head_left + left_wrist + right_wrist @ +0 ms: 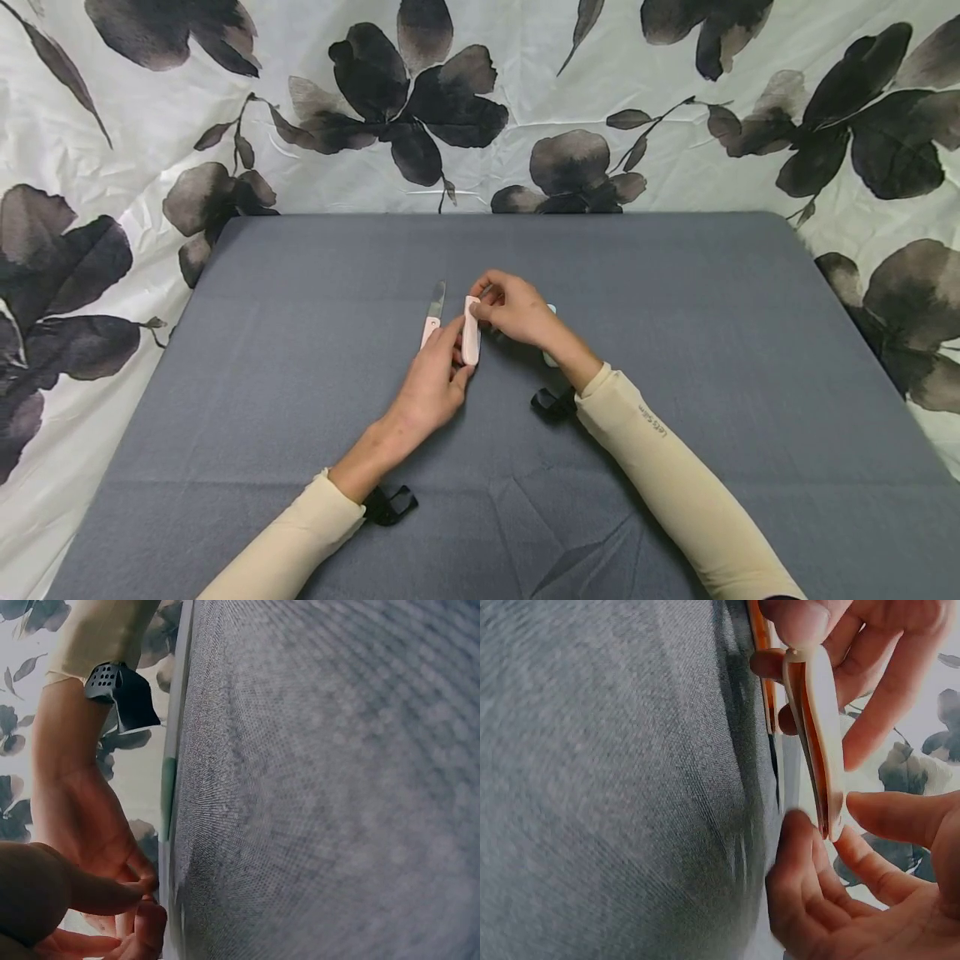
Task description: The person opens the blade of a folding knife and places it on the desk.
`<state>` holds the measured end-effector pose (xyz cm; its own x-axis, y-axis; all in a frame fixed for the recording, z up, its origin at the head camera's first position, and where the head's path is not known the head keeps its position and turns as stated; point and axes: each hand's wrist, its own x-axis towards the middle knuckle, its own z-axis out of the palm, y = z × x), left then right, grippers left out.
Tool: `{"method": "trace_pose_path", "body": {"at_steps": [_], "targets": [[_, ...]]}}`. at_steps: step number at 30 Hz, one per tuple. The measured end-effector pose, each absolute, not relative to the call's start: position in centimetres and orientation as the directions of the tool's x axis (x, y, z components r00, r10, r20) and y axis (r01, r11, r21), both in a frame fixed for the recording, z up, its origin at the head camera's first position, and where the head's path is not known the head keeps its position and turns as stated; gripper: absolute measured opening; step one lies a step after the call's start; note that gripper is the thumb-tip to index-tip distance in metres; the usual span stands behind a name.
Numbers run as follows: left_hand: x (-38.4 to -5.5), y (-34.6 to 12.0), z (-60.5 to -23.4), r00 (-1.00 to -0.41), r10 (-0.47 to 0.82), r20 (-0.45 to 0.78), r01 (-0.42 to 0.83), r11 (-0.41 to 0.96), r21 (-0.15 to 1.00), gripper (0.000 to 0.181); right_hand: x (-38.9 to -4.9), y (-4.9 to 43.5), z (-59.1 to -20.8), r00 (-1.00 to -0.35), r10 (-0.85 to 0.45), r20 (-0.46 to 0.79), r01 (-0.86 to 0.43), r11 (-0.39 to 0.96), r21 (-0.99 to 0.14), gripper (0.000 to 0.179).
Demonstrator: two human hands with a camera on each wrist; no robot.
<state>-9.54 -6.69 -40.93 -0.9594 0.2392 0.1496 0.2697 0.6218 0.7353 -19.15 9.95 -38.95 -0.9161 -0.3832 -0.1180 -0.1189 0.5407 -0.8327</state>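
Side-on, the right wrist view reveals an orange-brown slot (812,742) along the smooth, rounded folded knife (470,333), raised above the grey cloth (315,392), the curled left hand (429,387) gripping one end and the right hand (521,312) pinching the other between thumb and fingers. Only the head view shows "Let's slim" on the beige right sleeve (660,467); there a second, pink-handled knife (432,323) lies beside the left hand, metal blade out. A pale green object (168,799), mostly covered by the right wrist there, shows its flat edge in the left wrist view.

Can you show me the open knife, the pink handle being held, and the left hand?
Open knife (432,322), head view: upper end of its pink handle.
Held pink handle (471,337), head view: middle of its side.
Left hand (429,382), head view: back of the hand.
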Motion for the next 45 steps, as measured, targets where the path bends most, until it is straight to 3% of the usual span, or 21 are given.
{"method": "trace_pose_path", "body": {"at_steps": [10, 17, 24, 33, 45], "targets": [[-9.7, -6.9, -40.6, -0.980, 0.163, 0.116, 0.180, 0.462, 0.868, 0.069, -18.9, 10.1, -39.0, -0.873, -0.458, -0.166, 0.037, 0.277, -0.960, 0.044], [-9.7, -7.2, -40.6, -0.986, 0.139, 0.095, 0.145, 0.409, 0.901, 0.071, -18.4, 10.0, -39.3, -0.883, -0.450, -0.136, 0.059, 0.182, -0.982, 0.048], [-9.8, -7.2, -40.7, -0.990, 0.126, 0.069, 0.115, 0.410, 0.905, 0.066, -18.2, 10.0, -39.4, -0.894, -0.428, -0.130, 0.074, 0.146, -0.987, 0.048], [-10.1, -7.2, -40.6, -0.995, 0.099, -0.001, 0.026, 0.271, 0.962, 0.068, -18.3, 10.2, -39.5, -0.907, -0.410, -0.091, 0.053, 0.102, -0.993, 0.049], [-9.9, -7.4, -41.2, -0.994, 0.097, -0.058, -0.039, 0.188, 0.981, 0.069, -18.4, 11.0, -40.0, -0.892, -0.441, -0.101, 0.038, 0.149, -0.988, 0.049]]}}
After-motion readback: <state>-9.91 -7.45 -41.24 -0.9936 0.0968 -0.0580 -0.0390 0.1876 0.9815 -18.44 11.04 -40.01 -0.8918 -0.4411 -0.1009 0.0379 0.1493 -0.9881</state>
